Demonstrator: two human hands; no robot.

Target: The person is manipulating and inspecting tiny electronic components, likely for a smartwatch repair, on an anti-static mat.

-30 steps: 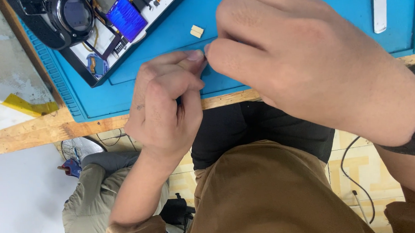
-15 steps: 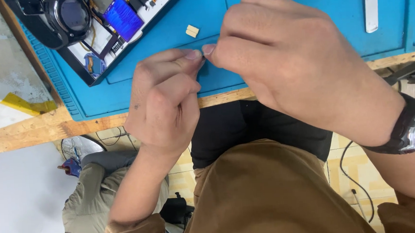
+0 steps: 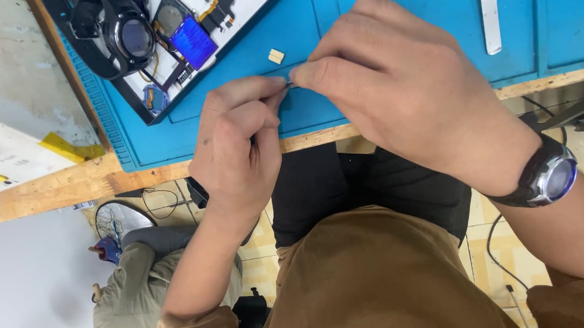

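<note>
My left hand [image 3: 237, 143] and my right hand [image 3: 401, 88] meet fingertip to fingertip just above the front part of a blue work mat [image 3: 311, 23]. Between the tips sits a tiny dark part [image 3: 290, 84], pinched from both sides; most of it is hidden by the fingers. My left fingers are curled in and my right hand arches over the mat. A dark wristwatch [image 3: 546, 177] is on my right wrist. A small beige piece [image 3: 276, 56] lies on the mat just beyond the fingertips.
A white tray [image 3: 257, 3] at the back left holds a black round device [image 3: 122, 33], a small blue screen module [image 3: 194, 41] and flex cables. A flat metal strip [image 3: 488, 14] lies at the back right. The wooden table edge [image 3: 53, 190] runs in front; my lap is below.
The hands stay pinched together on the part. My right hand has shifted slightly toward me, and its wristwatch has come fully into view.
</note>
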